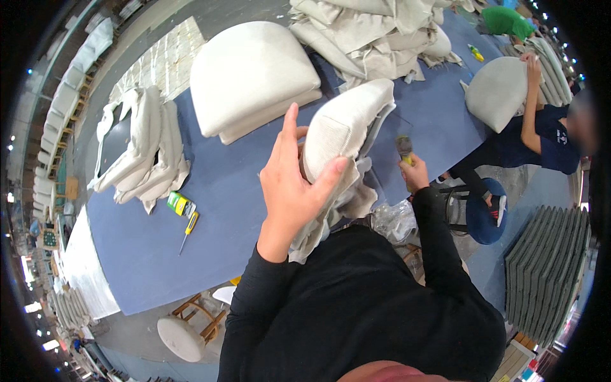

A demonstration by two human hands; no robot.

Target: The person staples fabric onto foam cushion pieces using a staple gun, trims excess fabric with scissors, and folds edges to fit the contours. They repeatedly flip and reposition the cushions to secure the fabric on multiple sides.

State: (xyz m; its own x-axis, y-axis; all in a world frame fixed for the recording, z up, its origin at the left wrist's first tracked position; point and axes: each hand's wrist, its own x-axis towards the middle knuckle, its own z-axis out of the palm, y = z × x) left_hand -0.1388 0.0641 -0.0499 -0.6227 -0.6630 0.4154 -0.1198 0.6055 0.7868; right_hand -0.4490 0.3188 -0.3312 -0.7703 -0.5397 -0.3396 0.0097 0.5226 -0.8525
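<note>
A cream fabric-covered seat cushion stands tilted on its edge in front of me, loose fabric hanging from its near side. My left hand holds it, the thumb on the near face and the fingers behind its left edge. To the right of the cushion, my right hand is closed around the yellow handle of a tool with a grey head. The tool points away from me, apart from the cushion; its exact kind does not show clearly.
A blue-covered table bears stacked cushions, fabric-draped pieces, a fabric heap, a yellow screwdriver and a green-and-yellow packet. A co-worker handles another cushion at right. Below stands a blue stool.
</note>
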